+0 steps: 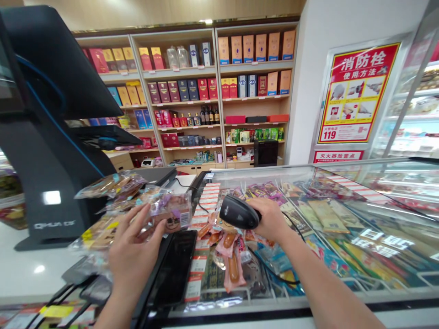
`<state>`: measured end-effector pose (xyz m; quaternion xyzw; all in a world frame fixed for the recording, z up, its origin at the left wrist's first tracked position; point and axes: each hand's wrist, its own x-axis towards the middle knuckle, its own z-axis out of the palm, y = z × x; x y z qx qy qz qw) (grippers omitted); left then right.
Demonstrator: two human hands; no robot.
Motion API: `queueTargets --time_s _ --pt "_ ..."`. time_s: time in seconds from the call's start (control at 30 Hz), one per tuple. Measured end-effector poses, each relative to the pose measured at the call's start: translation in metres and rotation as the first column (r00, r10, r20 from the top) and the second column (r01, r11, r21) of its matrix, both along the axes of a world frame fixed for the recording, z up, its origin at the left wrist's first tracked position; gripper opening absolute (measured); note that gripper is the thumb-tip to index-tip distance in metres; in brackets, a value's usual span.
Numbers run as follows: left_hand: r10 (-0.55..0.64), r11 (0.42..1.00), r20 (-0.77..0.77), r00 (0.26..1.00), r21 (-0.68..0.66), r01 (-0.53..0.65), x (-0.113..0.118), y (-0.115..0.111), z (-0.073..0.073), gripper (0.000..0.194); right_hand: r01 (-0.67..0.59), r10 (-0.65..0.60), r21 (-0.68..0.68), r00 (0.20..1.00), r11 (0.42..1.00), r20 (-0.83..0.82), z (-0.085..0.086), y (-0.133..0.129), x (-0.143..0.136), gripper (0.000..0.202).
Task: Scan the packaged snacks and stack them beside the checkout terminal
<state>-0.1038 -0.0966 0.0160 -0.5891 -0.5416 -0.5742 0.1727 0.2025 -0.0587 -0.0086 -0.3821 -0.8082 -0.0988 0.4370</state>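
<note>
While the right hand [269, 218] grips a scanner [240, 212], hiding its handle, the left hand [137, 246] holds a clear packet [176, 211].

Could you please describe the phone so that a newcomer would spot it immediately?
Start at the glass-topped case, right of the big black register. The phone lies flat along the case's left edge: a plain, dark, glossy rectangle beside the wrapped sausages.

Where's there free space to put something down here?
The white counter looks bare before the screen stand, left of the packets. So does the glass top right of the right hand, goods showing beneath. Crowded: around the left hand, and mid-glass, with scanner, sausages and phone.
</note>
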Motion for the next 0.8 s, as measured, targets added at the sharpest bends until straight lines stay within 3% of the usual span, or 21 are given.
queueTargets --time_s 0.13,0.4,0.53,0.6,0.7,0.8 --pt "-0.128 0.991 0.053 0.99 -0.028 0.129 0.021 0.007 -0.006 0.042 -0.031 0.033 -0.07 0.999 0.997 0.037 0.001 -0.002 -0.004 0.022" --pt "-0.171 0.985 0.088 0.981 -0.023 0.174 0.039 0.009 0.0 0.041 0.005 0.006 -0.115 0.996 0.993 0.092 0.004 -0.003 -0.004 0.018" --pt "-0.155 0.987 0.079 0.985 -0.034 0.158 0.037 0.015 -0.002 0.041 -0.007 0.01 -0.07 0.999 0.997 0.034 0.004 -0.001 -0.001 0.025" --pt "-0.198 0.977 0.122 0.973 -0.054 0.205 0.04 0.022 -0.005 0.042 0.022 -0.022 -0.012 0.999 1.0 -0.026 0.002 0.001 0.002 0.024" --pt "-0.322 0.922 0.221 0.92 -0.146 0.358 0.053 0.038 -0.012 0.043 0.125 -0.113 0.082 0.985 0.989 -0.129 0.001 0.004 0.008 0.023" --pt "-0.459 0.804 0.315 0.831 -0.252 0.539 0.074 0.056 -0.024 0.044 0.19 -0.165 0.125 0.968 0.974 -0.19 0.0 0.005 0.013 0.02"
